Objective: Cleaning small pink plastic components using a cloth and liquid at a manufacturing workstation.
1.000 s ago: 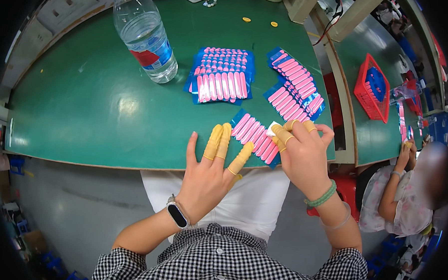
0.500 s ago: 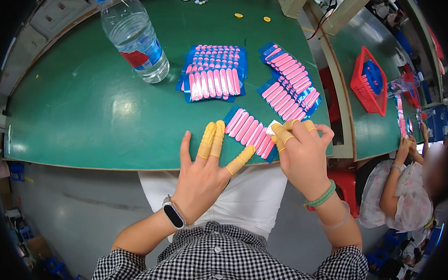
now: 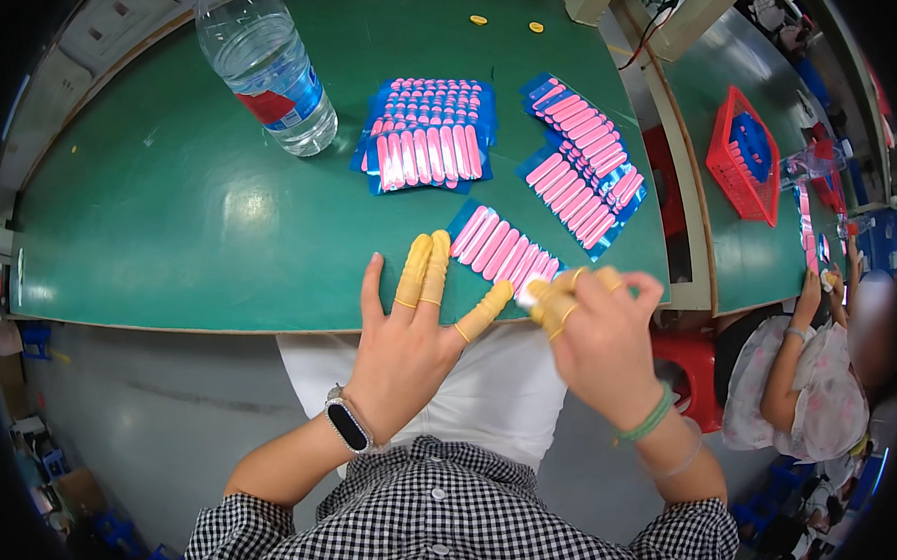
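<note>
A blue sheet bearing a row of pink strips (image 3: 487,244) lies near the table's front edge. My left hand (image 3: 406,343) rests beside it with fingers spread, the thumb touching the sheet's near edge. Yellow finger cots cover its thumb and two fingers. My right hand (image 3: 605,352), blurred by motion, pinches a small white wipe (image 3: 529,292) against the strips at the sheet's right end and hides that corner. Yellow cots cover several of its fingertips too. Beyond lie a pile of similar sheets (image 3: 429,151) and, to its right, an overlapping group of them (image 3: 573,190).
On the green table (image 3: 170,238) a water bottle (image 3: 268,67) stands at the far left. Two loose yellow finger cots (image 3: 478,20) lie at the back. Across a gap to the right, a red basket (image 3: 741,173) sits on another table, where a co-worker (image 3: 799,380) handles pink strips.
My right hand has swept slightly left and down over the strips with the white wipe. The left hand stays in place. The whole view has shifted slightly.
</note>
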Demonstrator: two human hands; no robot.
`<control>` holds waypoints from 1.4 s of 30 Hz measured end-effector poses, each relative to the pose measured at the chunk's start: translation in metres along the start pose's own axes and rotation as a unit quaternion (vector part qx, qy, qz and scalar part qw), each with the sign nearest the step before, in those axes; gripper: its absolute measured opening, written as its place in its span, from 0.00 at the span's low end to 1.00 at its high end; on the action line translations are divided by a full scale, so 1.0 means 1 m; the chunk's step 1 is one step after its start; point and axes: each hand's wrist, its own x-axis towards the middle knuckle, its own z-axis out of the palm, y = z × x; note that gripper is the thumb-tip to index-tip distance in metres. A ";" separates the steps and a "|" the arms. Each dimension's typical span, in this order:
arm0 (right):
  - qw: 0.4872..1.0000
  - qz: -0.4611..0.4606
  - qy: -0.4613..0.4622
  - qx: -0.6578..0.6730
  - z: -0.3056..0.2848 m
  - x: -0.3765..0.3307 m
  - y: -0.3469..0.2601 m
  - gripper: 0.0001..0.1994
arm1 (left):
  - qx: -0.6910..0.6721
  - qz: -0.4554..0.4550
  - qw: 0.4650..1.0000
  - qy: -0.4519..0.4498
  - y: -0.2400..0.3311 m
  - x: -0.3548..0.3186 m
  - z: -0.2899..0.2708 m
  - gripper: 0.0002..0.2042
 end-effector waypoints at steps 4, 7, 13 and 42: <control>0.998 0.043 0.024 -0.026 0.008 0.002 0.012 0.11 | -0.002 -0.003 1.000 0.006 0.000 0.000 0.001 0.34; 0.997 0.056 0.040 -0.039 0.011 -0.005 -0.007 0.11 | -0.006 -0.006 1.000 0.003 0.000 0.000 0.001 0.34; 0.995 0.088 0.010 0.045 0.004 -0.021 -0.029 0.12 | -0.036 -0.016 0.999 0.014 0.003 0.001 -0.001 0.33; 0.791 0.339 0.266 0.434 -0.008 -0.129 0.028 0.10 | 0.063 -0.040 0.993 0.095 -0.011 0.129 -0.016 0.32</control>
